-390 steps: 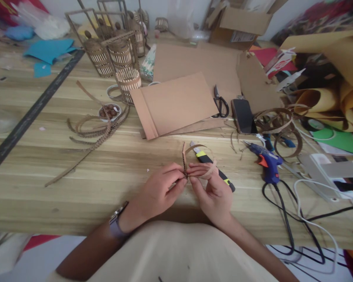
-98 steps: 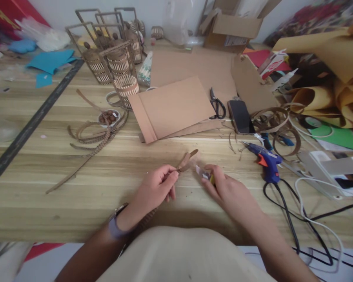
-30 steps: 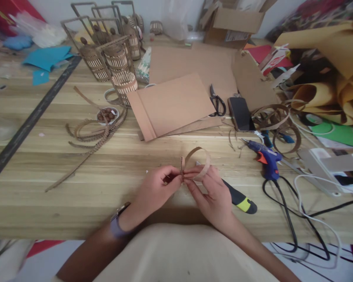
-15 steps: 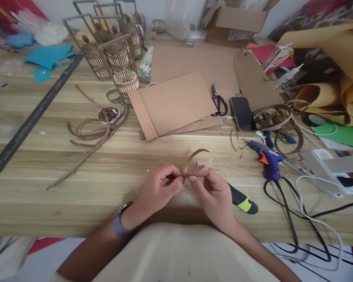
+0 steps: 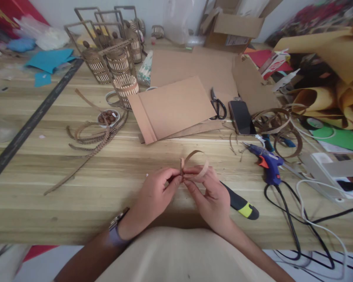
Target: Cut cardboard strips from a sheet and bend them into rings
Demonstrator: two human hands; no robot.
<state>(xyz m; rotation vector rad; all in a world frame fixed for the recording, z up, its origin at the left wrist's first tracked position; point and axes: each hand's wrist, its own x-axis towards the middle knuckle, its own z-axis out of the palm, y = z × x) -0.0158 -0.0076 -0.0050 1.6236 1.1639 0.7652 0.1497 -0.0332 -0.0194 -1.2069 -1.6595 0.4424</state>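
Note:
Close to the table's front edge, my left hand (image 5: 157,192) and my right hand (image 5: 209,195) meet fingertip to fingertip. Between them is a thin brown strip (image 5: 200,153), its free part curling in a loop above my right fingers. My left thumb and forefinger pinch a short upright end of brown strip (image 5: 181,163); whether it belongs to the same piece I cannot tell. My right fingers are closed on the curled strip. Partly under my right hand lies a black and yellow-green tool handle (image 5: 244,207); its other end is hidden.
A blue glue gun (image 5: 266,160), a phone (image 5: 241,117) and black scissors (image 5: 217,103) lie to the right. Cardboard (image 5: 173,109) lies ahead. Behind it at left stand small slatted lanterns (image 5: 117,62). Braided strips (image 5: 97,143) lie beside a bowl of brown beads (image 5: 108,117).
The short end at my left fingertips now stands upright. My right fingers have shifted on the strip, and its loop has turned and opened slightly. The camera view has tilted a little.

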